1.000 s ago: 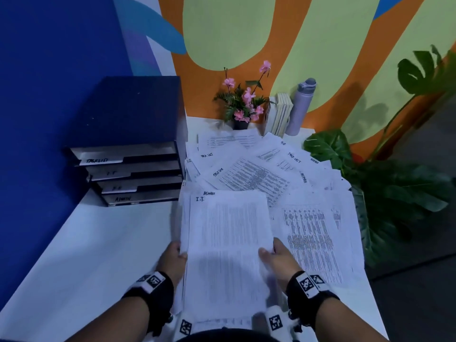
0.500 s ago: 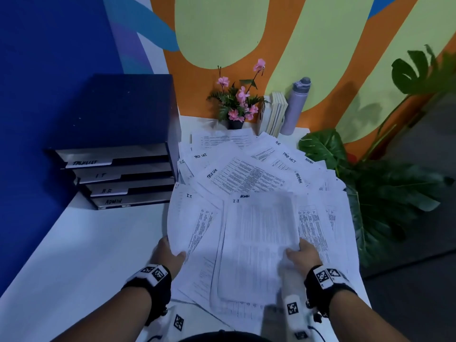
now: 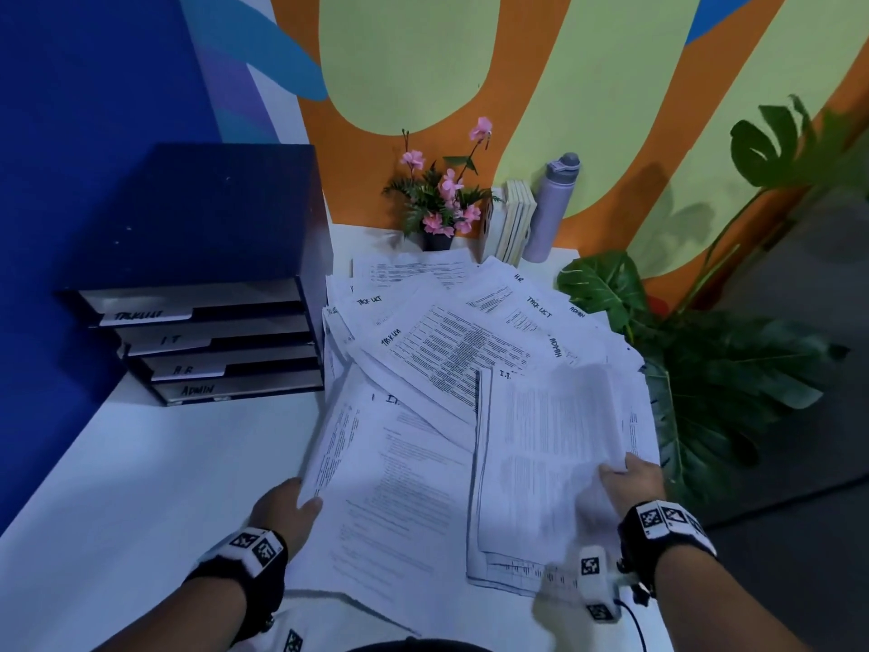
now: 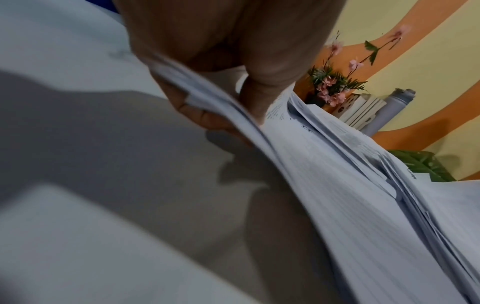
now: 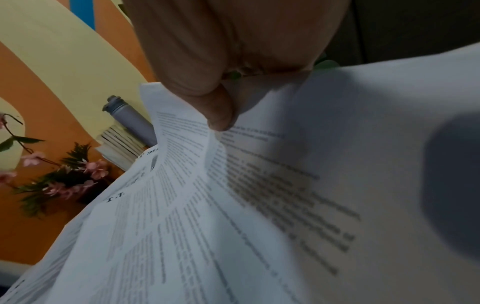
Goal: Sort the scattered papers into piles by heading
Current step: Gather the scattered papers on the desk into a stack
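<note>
Printed white sheets with handwritten headings lie fanned over the white table (image 3: 141, 487); the scattered papers (image 3: 451, 341) read TASK LIST, ADMIN, H.R. and I.T. My left hand (image 3: 294, 503) pinches the near corner of a lifted stack of sheets (image 3: 338, 435) at the spread's left edge; in the left wrist view the thumb sits on top of this stack (image 4: 324, 185) and fingers below. My right hand (image 3: 628, 477) pinches the right edge of a few sheets (image 3: 545, 454) headed I.T., curling them up; the right wrist view shows the thumb on that paper (image 5: 233, 185).
A dark blue drawer unit (image 3: 207, 294) with trays labelled TASK LIST, I.T., H.R. and ADMIN stands at the left. A pot of pink flowers (image 3: 442, 200), upright books (image 3: 515, 221) and a grey bottle (image 3: 552, 204) line the back wall. A large-leaved plant (image 3: 714, 369) crowds the table's right edge.
Both hands held one sheaf in front of me a second ago. They have drawn apart: the right carried its sheets to the right, the left stays at the spread's left edge with its stack.
</note>
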The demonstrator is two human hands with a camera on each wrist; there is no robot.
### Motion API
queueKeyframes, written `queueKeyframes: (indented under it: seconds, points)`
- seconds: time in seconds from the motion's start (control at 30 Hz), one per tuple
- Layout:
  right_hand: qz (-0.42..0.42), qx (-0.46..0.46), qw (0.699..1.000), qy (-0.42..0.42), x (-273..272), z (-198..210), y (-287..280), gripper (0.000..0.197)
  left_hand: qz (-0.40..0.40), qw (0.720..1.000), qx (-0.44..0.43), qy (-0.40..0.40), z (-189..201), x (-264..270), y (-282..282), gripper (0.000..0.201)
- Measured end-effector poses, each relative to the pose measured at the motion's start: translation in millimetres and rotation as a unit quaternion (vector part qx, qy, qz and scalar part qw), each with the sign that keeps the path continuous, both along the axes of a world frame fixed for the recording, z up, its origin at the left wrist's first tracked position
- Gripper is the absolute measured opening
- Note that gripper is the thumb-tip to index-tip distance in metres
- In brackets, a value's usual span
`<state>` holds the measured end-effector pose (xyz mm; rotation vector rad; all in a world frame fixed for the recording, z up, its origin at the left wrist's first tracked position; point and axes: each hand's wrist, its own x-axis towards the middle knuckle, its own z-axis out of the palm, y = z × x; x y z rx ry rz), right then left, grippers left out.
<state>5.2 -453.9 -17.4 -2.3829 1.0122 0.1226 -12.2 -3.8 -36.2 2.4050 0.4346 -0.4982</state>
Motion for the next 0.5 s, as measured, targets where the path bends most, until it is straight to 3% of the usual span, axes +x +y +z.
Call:
queueKeyframes:
  seconds: [0.07, 0.17, 0.33, 0.4, 0.5]
  points:
    - [0.019, -0.048, 0.997, 0.051, -5, 0, 8, 0.026, 0.006, 1.0, 0.013, 0.019, -1, 0, 6, 0.033]
    - [0.043, -0.114, 0.992, 0.037, -7, 3, 17, 0.037, 0.027, 0.999, 0.012, 0.02, 6, 1, 7, 0.042]
    - [0.07, 0.05, 0.996, 0.016, -2, 8, 29, 0.037, 0.032, 0.998, 0.033, -0.045, 21, -4, 12, 0.033]
    - [0.061, 0.093, 0.994, 0.001, -5, 12, 37, 0.048, 0.051, 0.995, 0.013, -0.086, 27, -10, 17, 0.028]
    - [0.08, 0.077, 0.993, -0.048, -8, 31, 48, 0.043, 0.064, 0.992, 0.025, -0.109, 37, -16, 34, 0.027]
